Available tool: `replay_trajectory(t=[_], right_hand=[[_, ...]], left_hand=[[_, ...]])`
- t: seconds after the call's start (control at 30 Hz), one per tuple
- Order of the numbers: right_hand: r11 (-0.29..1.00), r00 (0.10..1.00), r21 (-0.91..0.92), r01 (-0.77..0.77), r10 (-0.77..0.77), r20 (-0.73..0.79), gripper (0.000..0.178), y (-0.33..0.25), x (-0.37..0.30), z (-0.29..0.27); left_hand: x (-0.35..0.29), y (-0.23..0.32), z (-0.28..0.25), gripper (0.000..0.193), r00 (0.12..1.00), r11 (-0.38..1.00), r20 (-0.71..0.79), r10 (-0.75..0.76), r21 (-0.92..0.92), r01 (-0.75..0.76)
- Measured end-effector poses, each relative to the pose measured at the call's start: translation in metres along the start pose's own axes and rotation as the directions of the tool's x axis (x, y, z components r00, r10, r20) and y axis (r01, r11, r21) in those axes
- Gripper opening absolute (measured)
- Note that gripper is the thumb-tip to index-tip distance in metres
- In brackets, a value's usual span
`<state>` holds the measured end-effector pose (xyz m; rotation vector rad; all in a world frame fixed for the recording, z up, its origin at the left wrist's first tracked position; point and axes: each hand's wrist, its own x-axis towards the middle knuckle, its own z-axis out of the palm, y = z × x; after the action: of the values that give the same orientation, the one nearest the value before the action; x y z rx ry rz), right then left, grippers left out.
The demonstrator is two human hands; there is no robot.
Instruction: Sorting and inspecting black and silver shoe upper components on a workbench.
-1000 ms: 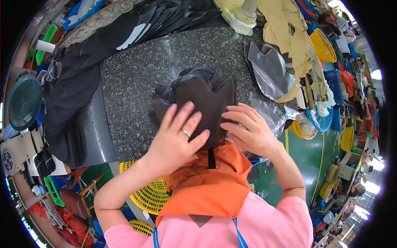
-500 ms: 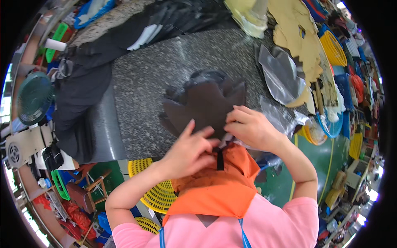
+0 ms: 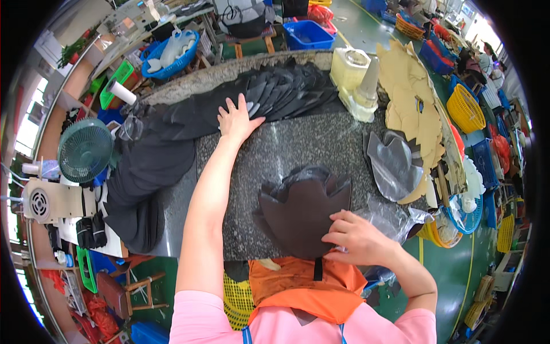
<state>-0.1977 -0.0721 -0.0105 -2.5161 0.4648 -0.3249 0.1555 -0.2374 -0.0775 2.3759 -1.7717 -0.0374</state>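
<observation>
My left hand (image 3: pixel 238 119) reaches to the far side of the stone-topped table (image 3: pixel 269 140), fingers spread over a long overlapping row of black sheet pieces (image 3: pixel 189 117). It appears to touch their near edge, among a few light-coloured bits. Close to me lies a stack of dark brown cut pieces (image 3: pixel 303 218) with lobed far edges, overhanging the table's front. My right hand (image 3: pixel 356 238) is at the stack's right edge with its fingers curled in. What they hold, if anything, is hidden.
A cream container (image 3: pixel 349 69) and a cone-shaped object (image 3: pixel 367 89) stand at the back. Tan lobed sheets (image 3: pixel 415 109) and a grey shiny lobed piece (image 3: pixel 392 163) lie to the right, near clear plastic film (image 3: pixel 384 215). A green fan (image 3: pixel 86 150) is at left.
My left hand has gone from beside the brown stack out to the black row and spread its fingers. My right hand stays by the stack. The view has tilted up toward the far side.
</observation>
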Motion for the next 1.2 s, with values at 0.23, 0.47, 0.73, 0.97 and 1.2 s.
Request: replay_trajectory(t=[0.23, 0.47, 0.73, 0.97, 1.2], right_hand=[[1.0, 0.999, -0.025, -0.008, 0.007, -0.048, 0.03, -0.002, -0.003, 0.002], [0.999, 0.994, -0.019, -0.041, 0.038, -0.102, 0.028, 0.0, -0.001, 0.003], [0.999, 0.993, -0.015, -0.048, 0.046, -0.112, 0.024, 0.001, -0.004, 0.002], [0.998, 0.995, -0.039, -0.055, 0.051, -0.088, 0.022, -0.004, -0.003, 0.006], [0.998, 0.989, -0.016, -0.053, 0.051, -0.137, 0.018, -0.002, -0.007, 0.01]], left_hand=[[0.016, -0.003, -0.039, 0.064, 0.919, 0.858, 0.071, 0.387, 0.337, -0.387], [-0.096, 0.068, -0.026, 0.061, 0.732, 0.774, -0.254, 0.632, 0.172, -0.609], [-0.043, -0.043, -0.051, 0.072, 0.594, 0.946, -0.743, 0.309, 0.177, -0.271], [0.015, -0.157, -0.03, 0.019, 0.954, 0.941, -0.23, -0.192, -0.318, 0.112], [-0.003, -0.116, -0.059, 0.03, 0.833, 0.992, -0.538, 0.125, 0.061, -0.109]])
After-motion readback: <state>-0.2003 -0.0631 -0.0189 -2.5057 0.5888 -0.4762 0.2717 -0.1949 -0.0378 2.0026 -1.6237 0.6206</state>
